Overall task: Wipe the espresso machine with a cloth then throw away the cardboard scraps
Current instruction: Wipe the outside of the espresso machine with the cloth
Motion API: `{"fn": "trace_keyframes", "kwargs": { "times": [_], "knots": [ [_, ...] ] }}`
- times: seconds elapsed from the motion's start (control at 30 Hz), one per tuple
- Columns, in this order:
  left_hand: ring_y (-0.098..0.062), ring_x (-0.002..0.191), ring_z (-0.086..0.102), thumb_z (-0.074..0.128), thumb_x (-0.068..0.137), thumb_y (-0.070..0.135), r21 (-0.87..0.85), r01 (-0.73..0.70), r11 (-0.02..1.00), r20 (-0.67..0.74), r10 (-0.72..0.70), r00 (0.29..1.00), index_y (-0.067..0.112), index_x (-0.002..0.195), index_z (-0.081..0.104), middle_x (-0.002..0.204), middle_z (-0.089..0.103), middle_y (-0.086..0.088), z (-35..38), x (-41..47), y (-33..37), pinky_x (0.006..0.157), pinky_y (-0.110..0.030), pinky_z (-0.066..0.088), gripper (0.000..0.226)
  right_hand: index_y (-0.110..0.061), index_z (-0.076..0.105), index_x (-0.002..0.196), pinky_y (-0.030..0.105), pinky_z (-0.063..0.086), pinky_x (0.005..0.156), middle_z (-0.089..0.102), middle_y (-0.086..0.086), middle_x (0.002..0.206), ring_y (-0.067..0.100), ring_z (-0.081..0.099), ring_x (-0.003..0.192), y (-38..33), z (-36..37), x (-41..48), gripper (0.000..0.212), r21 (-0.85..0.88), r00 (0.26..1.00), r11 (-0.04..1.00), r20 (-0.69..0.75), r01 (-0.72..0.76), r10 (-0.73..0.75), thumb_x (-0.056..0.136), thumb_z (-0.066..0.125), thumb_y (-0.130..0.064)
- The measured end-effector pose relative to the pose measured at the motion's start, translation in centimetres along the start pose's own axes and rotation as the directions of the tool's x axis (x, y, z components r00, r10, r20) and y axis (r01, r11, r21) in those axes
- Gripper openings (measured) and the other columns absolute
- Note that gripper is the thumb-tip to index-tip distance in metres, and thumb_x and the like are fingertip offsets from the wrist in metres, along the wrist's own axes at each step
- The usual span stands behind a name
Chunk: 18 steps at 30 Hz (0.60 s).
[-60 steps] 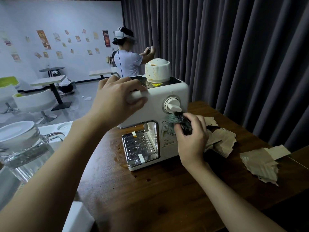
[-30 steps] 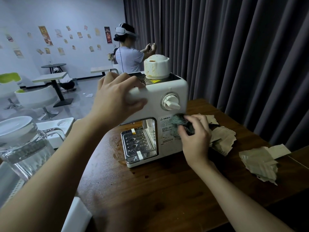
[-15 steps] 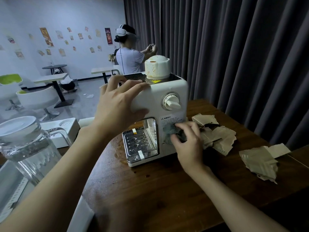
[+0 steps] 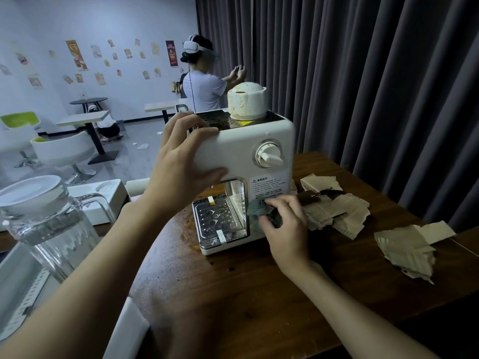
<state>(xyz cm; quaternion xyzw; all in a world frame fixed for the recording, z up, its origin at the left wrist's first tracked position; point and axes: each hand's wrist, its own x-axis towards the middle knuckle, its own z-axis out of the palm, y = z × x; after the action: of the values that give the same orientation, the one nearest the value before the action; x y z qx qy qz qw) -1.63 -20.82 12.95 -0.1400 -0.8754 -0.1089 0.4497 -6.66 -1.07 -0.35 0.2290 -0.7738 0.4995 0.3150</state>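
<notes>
Fingers of the left hand, spread wide and nearly straight, press on the top left edge of the white espresso machine, with the thumb laid across its front. The machine stands upright on the wooden counter. Low on its front panel, just right of the drip tray, the right hand bunches a grey-green cloth in curled fingers against the casing. Torn cardboard scraps lie on the counter to the right, one heap beside the machine and another farther off.
</notes>
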Motion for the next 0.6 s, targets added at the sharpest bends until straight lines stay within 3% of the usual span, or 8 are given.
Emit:
{"fn": "trace_keyframes", "kwargs": {
  "times": [0.07,0.2,0.33,0.47,0.6],
  "knots": [
    [-0.037,0.137,0.034,0.087,0.074,0.028,-0.018,0.010,1.000,0.007,-0.010,1.000,0.004,0.126,0.062,0.132,0.050,-0.018,0.0,0.0,0.0,0.117,-0.031,0.023,0.063,-0.002,0.068,0.109,0.009,0.045,0.087,0.058,0.008,0.110,0.009,0.052,0.100,0.5,-0.9,0.9,0.031,-0.005,0.996,0.999,-0.069,-0.051,0.050,0.079,0.075,-0.001],
    [-0.039,0.143,0.027,0.086,0.074,0.028,-0.020,0.053,0.998,0.007,-0.052,0.999,0.008,0.128,0.061,0.138,0.047,-0.017,0.2,-0.2,0.4,0.118,-0.047,0.026,0.063,0.001,0.068,0.109,-0.002,0.032,0.088,0.060,0.010,0.108,-0.003,0.043,0.100,1.3,-1.9,2.2,0.031,-0.041,0.978,0.996,-0.194,-0.085,0.076,0.079,0.074,0.000],
    [-0.040,0.145,0.024,0.086,0.074,0.027,-0.013,0.083,0.996,-0.008,-0.083,0.997,0.009,0.129,0.061,0.142,0.045,-0.017,0.4,-0.4,0.7,0.117,-0.054,0.028,0.062,-0.001,0.067,0.111,0.012,0.046,0.090,0.056,0.010,0.114,0.011,0.052,0.107,0.7,-0.7,0.6,0.033,0.010,0.988,0.995,-0.123,-0.095,0.096,0.079,0.074,0.002],
    [-0.040,0.144,0.025,0.087,0.074,0.026,-0.002,0.087,0.996,-0.001,-0.087,0.996,0.009,0.129,0.061,0.141,0.045,-0.017,0.4,-0.5,0.6,0.116,-0.057,0.029,0.063,-0.001,0.069,0.108,0.000,0.038,0.085,0.059,0.010,0.110,0.012,0.053,0.101,0.6,0.3,-1.0,0.034,-0.010,0.999,0.999,0.012,-0.046,0.046,0.075,0.078,0.003],
    [-0.040,0.144,0.025,0.086,0.074,0.026,0.002,0.087,0.996,0.007,-0.087,0.996,0.009,0.130,0.061,0.141,0.046,-0.017,0.2,-0.4,0.6,0.115,-0.059,0.029,0.063,-0.011,0.063,0.113,0.010,0.039,0.081,0.059,-0.001,0.110,0.009,0.053,0.101,1.4,-0.3,-0.5,0.037,0.023,0.983,0.985,-0.057,-0.174,0.175,0.079,0.076,-0.008]
  ]
}}
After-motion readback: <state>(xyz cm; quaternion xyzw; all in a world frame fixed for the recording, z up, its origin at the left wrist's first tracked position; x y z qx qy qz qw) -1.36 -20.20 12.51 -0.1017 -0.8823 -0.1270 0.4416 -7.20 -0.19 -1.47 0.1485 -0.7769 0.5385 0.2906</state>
